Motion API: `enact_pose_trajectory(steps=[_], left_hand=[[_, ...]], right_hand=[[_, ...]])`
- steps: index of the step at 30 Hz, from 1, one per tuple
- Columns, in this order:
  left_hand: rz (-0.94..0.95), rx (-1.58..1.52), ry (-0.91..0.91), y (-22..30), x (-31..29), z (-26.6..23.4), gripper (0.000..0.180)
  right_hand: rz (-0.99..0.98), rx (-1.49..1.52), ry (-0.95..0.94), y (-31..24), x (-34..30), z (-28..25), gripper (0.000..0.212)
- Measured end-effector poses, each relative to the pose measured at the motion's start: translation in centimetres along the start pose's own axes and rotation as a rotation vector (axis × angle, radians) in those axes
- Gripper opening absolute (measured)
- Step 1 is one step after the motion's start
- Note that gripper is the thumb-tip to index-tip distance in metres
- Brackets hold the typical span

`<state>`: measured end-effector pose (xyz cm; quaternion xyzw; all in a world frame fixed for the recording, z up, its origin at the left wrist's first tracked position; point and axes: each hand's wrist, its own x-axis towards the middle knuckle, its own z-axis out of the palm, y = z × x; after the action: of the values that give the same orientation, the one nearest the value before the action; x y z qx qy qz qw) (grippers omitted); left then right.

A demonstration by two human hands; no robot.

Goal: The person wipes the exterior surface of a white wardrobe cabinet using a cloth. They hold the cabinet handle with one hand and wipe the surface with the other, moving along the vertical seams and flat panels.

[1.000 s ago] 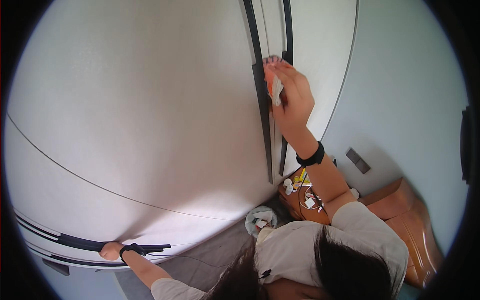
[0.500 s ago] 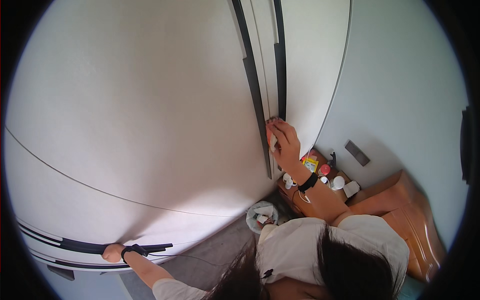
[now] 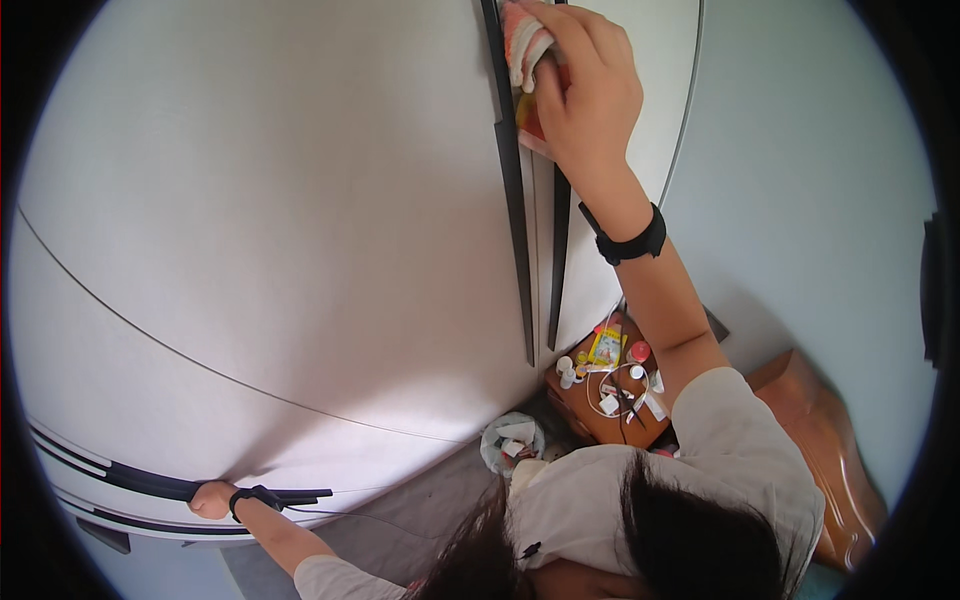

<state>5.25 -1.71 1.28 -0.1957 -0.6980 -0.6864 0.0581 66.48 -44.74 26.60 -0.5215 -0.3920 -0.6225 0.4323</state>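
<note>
Up high, my right hand [image 3: 597, 95] is closed on a cloth [image 3: 527, 48] with red, white and yellowish patches. It presses the cloth against the white wardrobe doors [image 3: 300, 220], where two long black door handles [image 3: 514, 230] run down side by side. Part of the cloth hangs below my fingers, and my hand hides some of it. At the lower left my left hand [image 3: 211, 500] is curled on another black handle [image 3: 150, 481]. Each wrist wears a black band.
A brown bedside cabinet [image 3: 640, 428] holds bottles, a yellow packet, cables and small boxes. A lined waste bin [image 3: 490, 450] stands beside it on the grey floor [image 3: 385, 530]. A brown headboard [image 3: 840, 470] and a pale wall [image 3: 820, 180] lie to the right.
My right hand has slid upward along the door handles with the cloth, and the arm is stretched further. My left hand stays on its handle.
</note>
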Motion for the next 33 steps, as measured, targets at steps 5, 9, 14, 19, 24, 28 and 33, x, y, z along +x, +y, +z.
enact_pose_trajectory(steps=[5, 9, 14, 19, 24, 28, 33], left_hand=[[0.031, -0.071, 0.083, 1.0, -0.9, -0.6, 0.049], [0.035, -0.032, 0.064, 1.2, -1.0, -1.3, 0.050], [0.028, -0.007, 0.009, 0.9, -1.3, -0.9, 0.049], [0.035, -0.009, 0.019, 0.0, -0.6, -0.2, 0.049], [0.043, 0.065, 0.019, -0.2, 0.4, 0.0, 0.049], [0.038, 0.014, 0.024, -0.3, 0.0, -0.3, 0.050], [0.030, 0.054, -0.013, 0.2, -0.7, -0.7, 0.051]], right_hand=[[-0.089, -0.073, 0.021, 0.3, -1.5, 1.4, 0.043], [-0.017, -0.067, -0.075, -0.6, -4.7, 0.0, 0.046], [0.051, -0.080, -0.212, -1.1, -11.0, -2.3, 0.045], [0.159, -0.072, -0.403, -2.3, -19.6, -5.2, 0.044], [0.212, 0.045, -0.535, -2.7, -23.5, -7.3, 0.043], [0.277, 0.133, -0.355, -1.3, -19.3, -6.6, 0.045], [0.044, 0.093, 0.004, 0.4, -6.6, -3.1, 0.052]])
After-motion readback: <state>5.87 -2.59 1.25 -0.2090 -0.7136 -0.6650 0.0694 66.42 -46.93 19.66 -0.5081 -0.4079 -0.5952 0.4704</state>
